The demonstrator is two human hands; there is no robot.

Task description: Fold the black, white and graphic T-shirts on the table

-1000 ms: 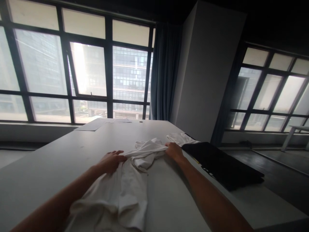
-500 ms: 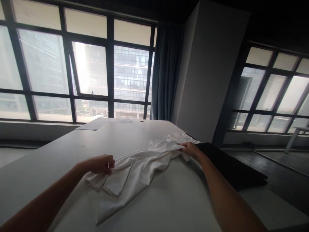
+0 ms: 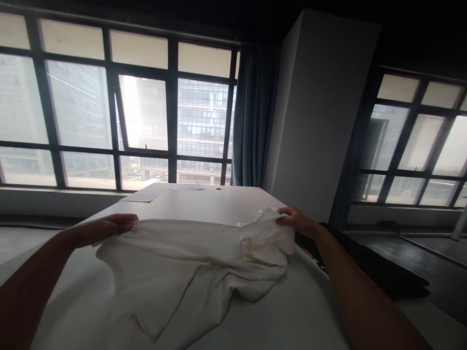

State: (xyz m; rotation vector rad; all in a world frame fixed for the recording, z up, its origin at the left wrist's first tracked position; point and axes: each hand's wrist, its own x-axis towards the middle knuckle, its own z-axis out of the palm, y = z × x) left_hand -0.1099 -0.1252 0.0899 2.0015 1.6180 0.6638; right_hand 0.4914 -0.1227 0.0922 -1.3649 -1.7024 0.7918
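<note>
A white shirt (image 3: 175,248) is stretched between my two hands above the table, its upper edge nearly straight. My left hand (image 3: 120,223) pinches that edge at the left end, with the fingers closed on the fabric. At the other end, my right hand (image 3: 296,221) grips a bunched part of the shirt. Loose folds hang down toward me, and the lower left part spreads over the white tabletop (image 3: 189,206). How the shirt's layers lie inside the folds is hidden.
Sheets of paper (image 3: 144,195) lie at the table's far left. A flat black object (image 3: 379,267) is beside the table on the right. Beyond the table are large windows (image 3: 142,114), a blue curtain (image 3: 255,112) and a wide pillar (image 3: 321,112).
Both hands have risen in view and moved farther apart, my left one going up and to the left. The shirt has gone from lying crumpled on the table to being held up and spread.
</note>
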